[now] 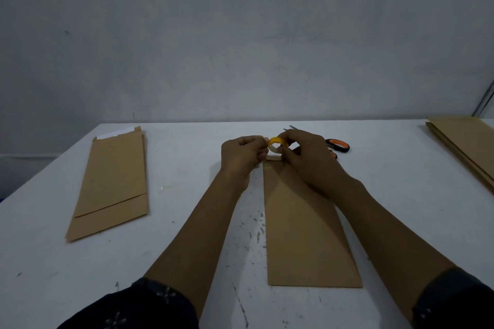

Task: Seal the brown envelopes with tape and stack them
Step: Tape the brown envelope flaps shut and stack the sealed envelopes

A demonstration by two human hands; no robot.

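Note:
A long brown envelope (304, 235) lies lengthwise on the white table (187, 195) in front of me, its far end under my hands. My right hand (307, 157) grips a small yellow tape roll (278, 143) just above that far end. My left hand (243, 156) pinches the roll's left side, fingers curled, where the tape end seems to be. A small stack of brown envelopes (112, 184) lies at the left, a white strip showing at its far end. Another pile of brown envelopes (465, 147) sits at the far right edge.
Orange-and-black scissors (338, 145) lie just behind my right hand, blades pointing left. A small scrap of clear tape (164, 188) sits on the table between the left stack and my left arm. A grey wall stands behind the table.

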